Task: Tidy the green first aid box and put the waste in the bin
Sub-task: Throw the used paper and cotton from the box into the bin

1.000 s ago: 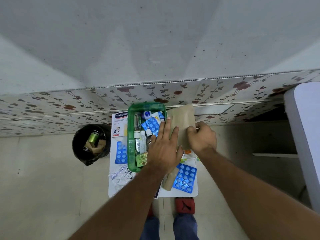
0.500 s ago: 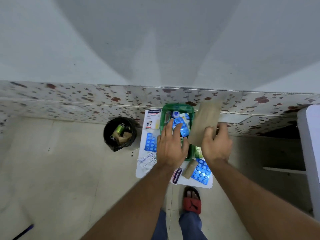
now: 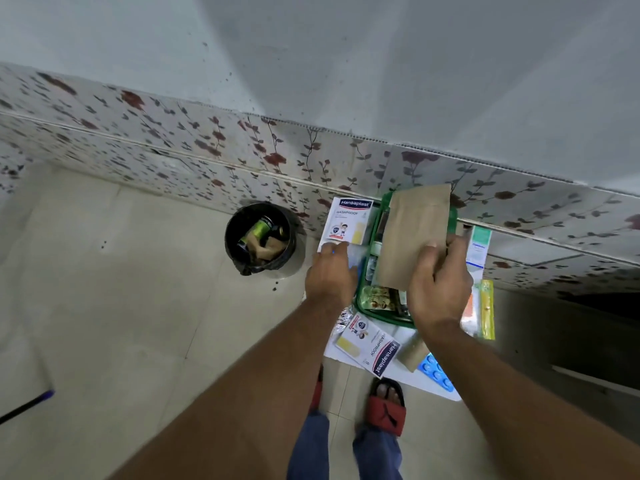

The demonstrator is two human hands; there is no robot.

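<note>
Right hand (image 3: 439, 282) grips brown packet (image 3: 414, 233), long axis toward wall; left hand (image 3: 329, 271) grip unclear.

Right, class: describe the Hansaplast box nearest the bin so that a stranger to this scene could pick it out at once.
Find the round black bin on the floor by the flowered wall. Just to its right, against the wall, lies a white Hansaplast box, left of the green first aid box. Unlike the other Hansaplast box, which lies slanted near the person's feet, this one's logo reads upright.
</note>
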